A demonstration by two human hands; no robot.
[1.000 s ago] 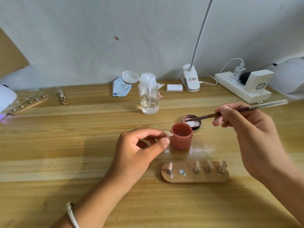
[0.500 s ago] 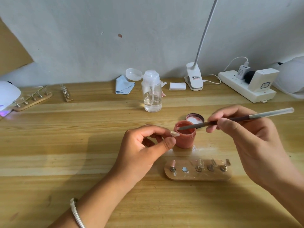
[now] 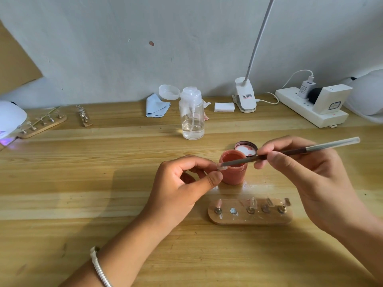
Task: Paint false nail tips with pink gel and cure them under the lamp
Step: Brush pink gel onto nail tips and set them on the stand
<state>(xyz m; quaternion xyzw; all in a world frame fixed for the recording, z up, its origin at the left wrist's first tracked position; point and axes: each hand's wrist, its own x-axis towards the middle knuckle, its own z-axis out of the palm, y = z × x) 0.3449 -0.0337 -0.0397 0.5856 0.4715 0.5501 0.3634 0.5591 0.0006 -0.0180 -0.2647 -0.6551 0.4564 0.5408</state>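
My left hand pinches a clear false nail tip between thumb and forefinger, just left of the open pink gel jar. My right hand grips a thin brush, and its bristle end touches the nail tip. The jar's lid lies upside down behind the jar. In front of the jar sits a wooden holder with several nail tips on stands; the leftmost is pink and the second spot has no tip. A curing lamp glows violet at the far left edge.
A clear pump bottle, a blue cloth, white pads, a clip lamp base and a power strip line the back of the wooden table. Two more nail holders lie at the back left.
My right hand has brought the brush leftward, across the jar's mouth, until its tip meets the nail tip held by my left hand. My left hand has kept its place.
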